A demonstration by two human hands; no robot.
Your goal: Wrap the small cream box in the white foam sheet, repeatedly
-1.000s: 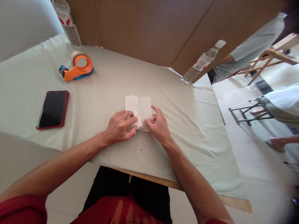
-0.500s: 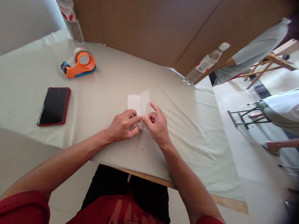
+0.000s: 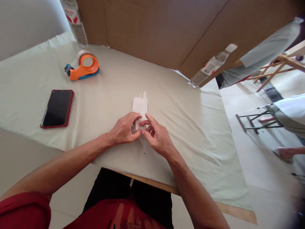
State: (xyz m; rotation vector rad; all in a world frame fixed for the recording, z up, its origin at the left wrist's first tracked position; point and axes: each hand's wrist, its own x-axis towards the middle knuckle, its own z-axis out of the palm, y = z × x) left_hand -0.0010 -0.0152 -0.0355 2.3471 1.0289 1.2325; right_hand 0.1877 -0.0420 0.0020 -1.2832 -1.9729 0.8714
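Observation:
A small white sheet of paper point(image 3: 140, 105) lies on the pale green cloth of the table point(image 3: 107, 95), folded so its right half stands up on edge. My left hand point(image 3: 124, 129) pinches the near end of the paper, fingers curled over a small pale lump under it. My right hand point(image 3: 156, 135) meets it from the right, thumb and forefinger closed on the same near end. What is wrapped inside I cannot make out.
A black phone in a red case point(image 3: 57, 108) lies at the left. An orange tape dispenser point(image 3: 83, 66) sits behind it. Two clear bottles point(image 3: 73, 19) point(image 3: 211, 66) stand against a brown cardboard screen point(image 3: 154, 28). Other people and stools are at the right.
The paper's right half has been lifted and folded leftward over the left half. My right hand has moved in toward my left hand.

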